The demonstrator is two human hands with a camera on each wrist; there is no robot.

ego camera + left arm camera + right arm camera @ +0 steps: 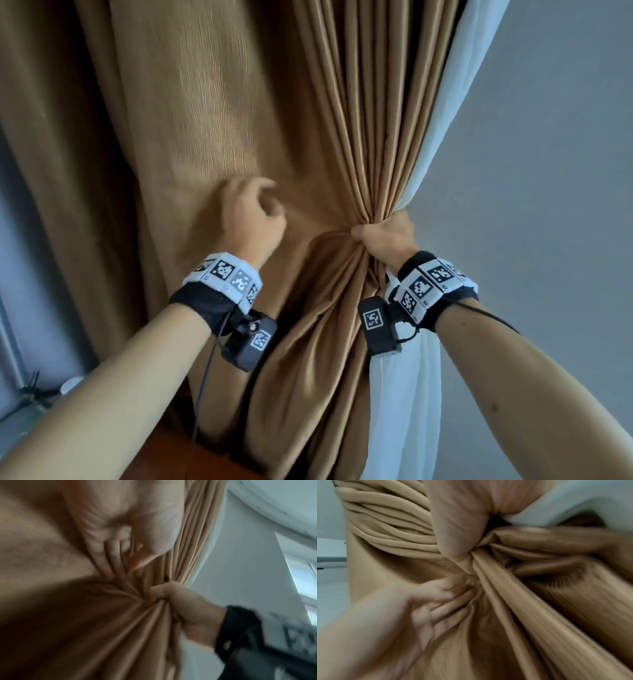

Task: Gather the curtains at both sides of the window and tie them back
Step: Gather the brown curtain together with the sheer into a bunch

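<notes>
A tan curtain (205,102) hangs in front of me, and a white sheer curtain (404,394) runs down its right edge. My right hand (383,236) grips both, bunched into a tight waist; the left wrist view shows its fist (180,601) closed on the folds. To the left of that bunch, my left hand (253,212) is blurred, its fingers curled into the loose tan cloth. In the right wrist view the left hand's fingers (440,599) pinch folds that pull toward the bunch. No tie-back is visible.
A plain grey wall (548,171) fills the right side. A reddish wooden surface (164,455) lies below the curtain at the bottom. A window frame (13,308) and some small items (37,394) sit at the far left.
</notes>
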